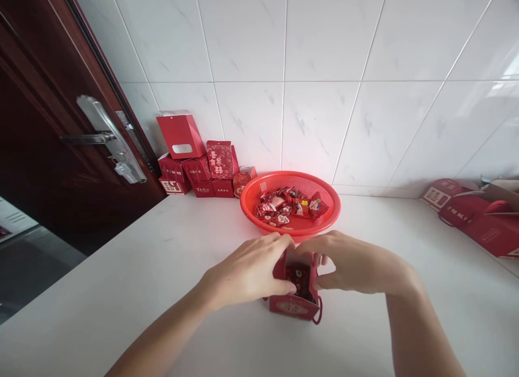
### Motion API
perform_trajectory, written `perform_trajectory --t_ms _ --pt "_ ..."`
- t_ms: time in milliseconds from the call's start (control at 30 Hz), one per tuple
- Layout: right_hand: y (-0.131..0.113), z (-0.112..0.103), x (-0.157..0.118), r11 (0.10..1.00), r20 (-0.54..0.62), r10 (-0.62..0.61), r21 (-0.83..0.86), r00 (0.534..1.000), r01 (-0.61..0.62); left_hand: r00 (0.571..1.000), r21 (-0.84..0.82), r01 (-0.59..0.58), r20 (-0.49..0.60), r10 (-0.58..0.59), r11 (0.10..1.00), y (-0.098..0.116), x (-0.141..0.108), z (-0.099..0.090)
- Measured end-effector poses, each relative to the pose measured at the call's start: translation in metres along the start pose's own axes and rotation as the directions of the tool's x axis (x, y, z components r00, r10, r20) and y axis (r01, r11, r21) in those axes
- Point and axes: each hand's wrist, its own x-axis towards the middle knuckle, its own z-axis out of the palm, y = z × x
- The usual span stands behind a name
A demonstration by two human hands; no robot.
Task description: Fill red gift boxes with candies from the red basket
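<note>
An open red box with a cord handle stands on the white table, and dark red wrapped pieces show inside it. My left hand grips the box's left side, its thumb at the opening and its fingers at the far rim. From the right, my right hand holds the far rim and right side between fingers and thumb. Just beyond the hands sits a red mesh basket with many red wrapped sweets in it.
Several red boxes are stacked by the tiled wall at the back left. More red boxes lie at the right edge. A dark door with a metal handle stands at the left.
</note>
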Motion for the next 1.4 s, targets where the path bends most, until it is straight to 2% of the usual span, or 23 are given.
perform_trajectory --t_ms 100,300,367,433,567,633,700,767,867,1067,1233,1400 --pt "0.003 0.004 0.007 1.000 -0.018 -0.017 0.011 1.000 0.017 0.999 -0.063 -0.009 0.036 0.011 0.998 0.000 0.004 0.001" --pt "0.009 0.017 0.008 0.996 0.044 0.005 0.084 0.999 -0.009 0.991 -0.108 -0.018 0.127 0.031 0.994 -0.007 0.009 -0.003" --pt "0.013 0.025 0.004 0.994 -0.022 -0.009 0.110 1.000 0.011 0.988 -0.065 -0.045 0.142 0.054 0.997 -0.008 0.008 -0.005" --pt "0.019 0.035 -0.002 0.992 -0.140 0.013 0.128 0.990 0.005 0.982 -0.021 -0.092 0.164 0.095 0.995 -0.009 0.008 -0.007" --pt "0.033 0.058 -0.016 0.991 -0.400 0.093 0.121 0.912 -0.048 0.969 -0.014 -0.144 0.201 0.144 0.989 -0.011 0.008 -0.006" --pt "0.039 0.068 -0.021 0.993 -0.468 0.097 0.111 0.878 -0.050 0.963 -0.026 -0.153 0.220 0.155 0.988 -0.011 0.009 -0.005" --pt "0.044 0.077 -0.024 0.992 -0.485 0.099 0.122 0.869 -0.045 0.958 -0.027 -0.160 0.238 0.162 0.987 -0.012 0.010 -0.004" --pt "0.046 0.082 -0.025 0.988 -0.480 0.108 0.152 0.871 -0.039 0.961 0.000 -0.155 0.231 0.151 0.988 -0.013 0.011 -0.005" --pt "0.045 0.088 -0.026 0.982 -0.496 0.118 0.185 0.860 -0.028 0.981 0.096 -0.123 0.163 0.106 0.988 -0.017 0.010 -0.007" --pt "0.038 0.104 -0.029 0.983 -0.578 0.054 0.174 0.814 0.059 0.998 0.163 0.011 0.053 -0.019 0.987 -0.024 0.014 -0.001" --pt "0.035 0.119 -0.030 0.991 -0.617 -0.006 0.102 0.787 0.087 0.990 0.124 0.077 0.108 -0.091 0.989 -0.023 0.018 0.002" --pt "0.035 0.122 -0.032 0.994 -0.623 -0.018 0.074 0.782 0.082 0.983 0.090 0.087 0.152 -0.100 0.992 -0.024 0.022 0.002"
